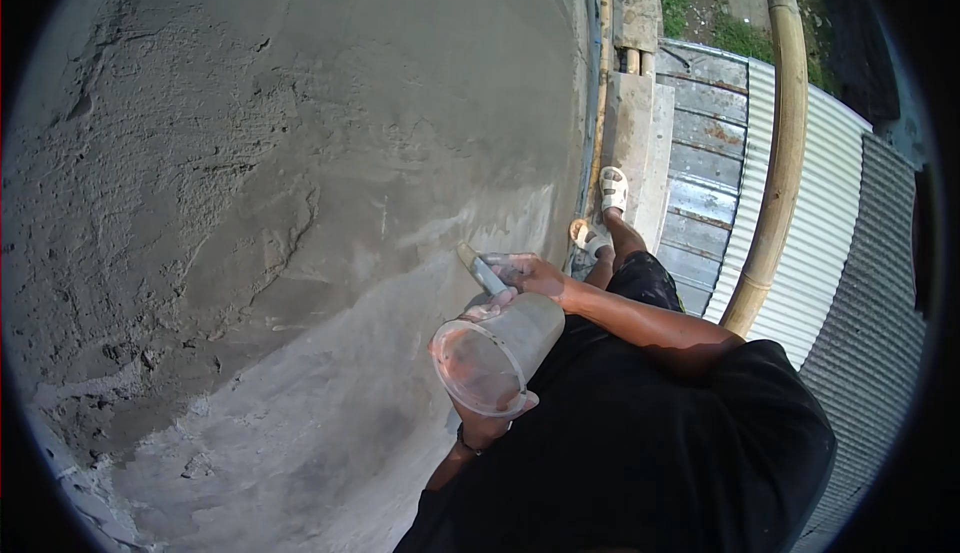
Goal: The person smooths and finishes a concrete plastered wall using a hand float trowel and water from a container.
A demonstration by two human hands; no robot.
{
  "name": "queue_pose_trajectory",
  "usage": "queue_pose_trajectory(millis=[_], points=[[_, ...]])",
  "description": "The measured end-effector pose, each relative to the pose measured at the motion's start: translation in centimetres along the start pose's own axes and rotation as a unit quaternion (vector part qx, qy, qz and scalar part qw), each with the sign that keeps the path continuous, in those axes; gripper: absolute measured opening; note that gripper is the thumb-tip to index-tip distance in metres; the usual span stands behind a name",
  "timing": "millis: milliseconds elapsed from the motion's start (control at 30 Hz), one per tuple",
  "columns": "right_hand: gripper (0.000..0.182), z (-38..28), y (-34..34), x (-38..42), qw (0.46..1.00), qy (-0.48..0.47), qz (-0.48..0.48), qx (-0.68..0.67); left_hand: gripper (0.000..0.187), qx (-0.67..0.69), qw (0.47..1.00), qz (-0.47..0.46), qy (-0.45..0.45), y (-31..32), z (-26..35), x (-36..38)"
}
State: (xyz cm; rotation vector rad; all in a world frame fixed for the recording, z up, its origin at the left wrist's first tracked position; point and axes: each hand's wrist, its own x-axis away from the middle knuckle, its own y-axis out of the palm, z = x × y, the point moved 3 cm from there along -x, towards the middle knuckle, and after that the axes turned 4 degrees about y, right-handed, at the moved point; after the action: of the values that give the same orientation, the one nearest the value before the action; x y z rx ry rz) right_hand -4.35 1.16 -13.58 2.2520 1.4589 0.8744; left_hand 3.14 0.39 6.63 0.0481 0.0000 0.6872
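Note:
My left hand (484,427) is wrapped around a clear plastic tub (545,325), with its thumb at the near side of the rim. The tub is tilted, its round mouth toward me, and orange tints show through its cloudy wall. Just beyond the rim, my right hand (535,278) is closed on a short brush-like tool (485,273) with a beige end and a greyish body. Its beige end overlaps the wall (400,183) in this view. Fresh grey plaster covers the wall, rough at the left and smoother near my hands, with a paler band low down.
My feet in pale sandals (614,190) stand on a narrow plank ledge (628,133) along the wall. A thick bamboo pole (785,123) runs beside it. Corrugated metal roofing (815,193) lies beyond, with grass (740,38) at the far end.

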Motion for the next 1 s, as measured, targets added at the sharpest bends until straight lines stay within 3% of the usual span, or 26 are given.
queue_pose_trajectory(millis=[33,67,100,200,300,367,433,500,533,600,667,700,767,833,933,967,1000], points=[[0.042,0.5,-0.2,0.5,0.994,0.021,-0.049,-0.096,0.1,0.002,1.0,-0.002,0.009,0.1,0.1,0.0],[0.046,2.5,-2.4,-1.2,0.986,0.049,-0.035,-0.156,0.1,0.005,1.0,-0.003,0.019,0.1,0.2,0.0],[0.045,1.6,-4.3,-2.0,0.979,0.06,0.108,-0.165,0.1,0.009,1.0,-0.003,0.029,0.1,0.3,0.0],[0.032,4.8,-11.5,-7.2,0.958,0.099,0.172,-0.209,0.101,-0.03,0.999,-0.01,-0.037,-0.8,0.7,0.8],[0.031,6.8,-11.7,-10.1,0.95,0.113,0.154,-0.247,0.1,-0.044,0.997,0.02,-0.067,-1.5,0.4,1.7],[0.031,5.5,-8.2,-8.3,0.945,0.122,0.169,-0.254,0.1,-0.038,0.995,0.041,-0.078,-1.6,0.8,2.4],[0.034,2.2,-3.6,-4.6,0.952,0.13,0.126,-0.248,0.1,-0.025,0.994,0.062,-0.087,-1.8,0.9,2.4],[0.037,-0.3,0.2,-1.2,0.974,0.159,0.076,-0.144,0.1,-0.086,0.994,-0.024,-0.064,-2.0,1.4,2.2],[0.037,-1.2,1.8,0.0,0.975,0.136,0.039,-0.172,0.1,-0.084,0.994,-0.024,-0.06,-2.7,1.6,2.8],[0.036,-1.0,2.8,1.5,0.974,0.11,0.002,-0.199,0.099,-0.161,0.97,-0.069,-0.167,-4.0,1.3,5.0],[0.037,-0.3,2.8,2.5,0.949,0.041,-0.189,-0.249,0.1,-0.146,0.975,-0.07,-0.15,-3.6,1.3,4.4],[0.037,-0.3,1.8,2.2,0.949,0.038,-0.19,-0.248,0.101,-0.13,0.98,-0.065,-0.135,-3.2,1.3,4.0],[0.038,-1.7,-2.6,-0.1,0.982,0.045,0.045,-0.177,0.102,-0.092,0.99,-0.048,-0.092,-2.3,1.2,2.9],[0.044,-4.5,-6.0,-1.9,0.978,-0.01,0.114,-0.176,0.104,-0.055,0.996,-0.03,-0.06,-1.6,1.0,2.1],[0.044,-9.4,-6.9,-4.1,0.955,-0.108,0.245,0.126,0.106,-0.009,0.999,-0.013,-0.032,-0.8,1.3,2.3],[0.045,-11.0,-5.6,-4.3,0.932,-0.124,0.274,0.202,0.106,-0.017,0.996,0.022,-0.08,-0.8,1.8,2.9],[0.044,-11.3,-4.0,-5.1,0.902,-0.23,0.286,0.226,0.106,-0.025,0.99,0.058,-0.126,-0.9,1.9,3.3]])
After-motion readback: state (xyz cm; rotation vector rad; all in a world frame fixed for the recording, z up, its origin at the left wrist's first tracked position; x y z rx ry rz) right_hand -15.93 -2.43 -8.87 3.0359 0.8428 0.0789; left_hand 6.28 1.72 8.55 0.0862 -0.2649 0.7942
